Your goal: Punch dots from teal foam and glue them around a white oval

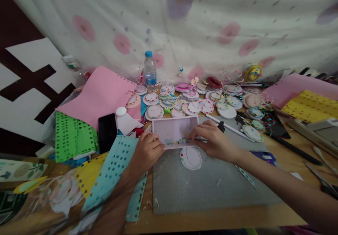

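Note:
A shallow white box (175, 119) lies on the grey cutting mat (185, 192), with small blue, yellow and green paper pieces (175, 141) along its near side. My left hand (149, 148) is closed on the box's left end, fingers curled over the rim. My right hand (215, 140) reaches over the box's right end. Its fingers are pinched around a slim tool (199, 139), perhaps tweezers, whose tip is among the paper pieces. Just in front of the box is a round white paper disc (191, 158) with small coloured dots on its left edge.
Several decorated paper discs (154, 111) crowd the back, near a water bottle (150, 69). Punched green (74, 136) and turquoise sheets (116, 164), a pink sheet (102, 94) and a phone (107, 133) lie left. A white stick (229, 127), a purple tool (264, 157) and scissors (323, 184) lie right.

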`<control>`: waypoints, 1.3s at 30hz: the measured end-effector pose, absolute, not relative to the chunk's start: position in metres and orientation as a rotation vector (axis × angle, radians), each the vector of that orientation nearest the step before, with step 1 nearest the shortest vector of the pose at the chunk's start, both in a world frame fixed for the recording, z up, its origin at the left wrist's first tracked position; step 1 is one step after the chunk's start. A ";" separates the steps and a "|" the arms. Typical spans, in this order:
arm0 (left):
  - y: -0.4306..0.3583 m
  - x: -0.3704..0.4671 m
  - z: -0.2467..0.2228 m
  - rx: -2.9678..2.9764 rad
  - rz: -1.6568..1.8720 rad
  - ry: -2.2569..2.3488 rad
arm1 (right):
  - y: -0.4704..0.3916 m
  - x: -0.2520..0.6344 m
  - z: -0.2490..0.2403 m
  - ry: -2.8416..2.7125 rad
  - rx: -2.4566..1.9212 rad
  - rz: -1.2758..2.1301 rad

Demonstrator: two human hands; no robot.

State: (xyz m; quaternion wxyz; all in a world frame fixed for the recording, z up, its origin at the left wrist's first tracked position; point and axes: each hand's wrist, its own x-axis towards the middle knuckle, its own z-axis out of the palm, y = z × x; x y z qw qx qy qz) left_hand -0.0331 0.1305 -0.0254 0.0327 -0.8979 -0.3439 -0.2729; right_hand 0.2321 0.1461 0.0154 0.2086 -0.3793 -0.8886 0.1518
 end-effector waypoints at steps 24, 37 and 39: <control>0.132 -0.033 -0.027 -2.745 -0.817 -1.023 | 0.149 0.221 0.013 -2.171 -1.152 0.609; 0.126 -0.018 -0.002 -2.662 -1.042 -1.353 | 0.112 0.243 0.063 -1.550 -1.131 1.060; 0.111 -0.003 0.019 -2.686 -1.329 -1.408 | 0.102 0.246 0.065 -1.519 -1.109 1.071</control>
